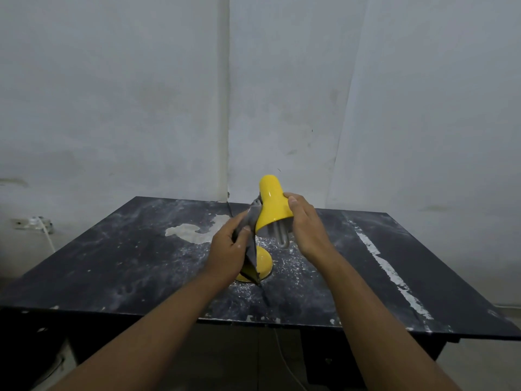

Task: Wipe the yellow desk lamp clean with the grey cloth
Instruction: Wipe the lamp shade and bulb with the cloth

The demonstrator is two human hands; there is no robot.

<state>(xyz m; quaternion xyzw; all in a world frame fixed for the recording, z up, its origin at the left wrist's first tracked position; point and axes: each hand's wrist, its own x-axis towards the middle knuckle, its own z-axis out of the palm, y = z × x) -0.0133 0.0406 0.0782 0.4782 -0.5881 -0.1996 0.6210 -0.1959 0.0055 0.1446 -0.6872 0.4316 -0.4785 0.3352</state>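
The yellow desk lamp (272, 201) stands at the middle of a dark, scuffed table (112, 266), its round base (263, 262) partly hidden behind cloth. Its shade tilts down toward me with a white bulb (282, 237) poking out. My left hand (228, 249) grips the grey cloth (252, 221) and presses it against the left side of the shade and the neck; the cloth hangs down over the base. My right hand (306, 224) holds the right side of the shade near its rim.
A white wall rises directly behind the table. A wall socket with a white cable (42, 225) sits low at the left. A pale patch (194, 231) and a long white scrape (392, 270) mark the tabletop. A thin cord (284, 359) hangs below the front edge.
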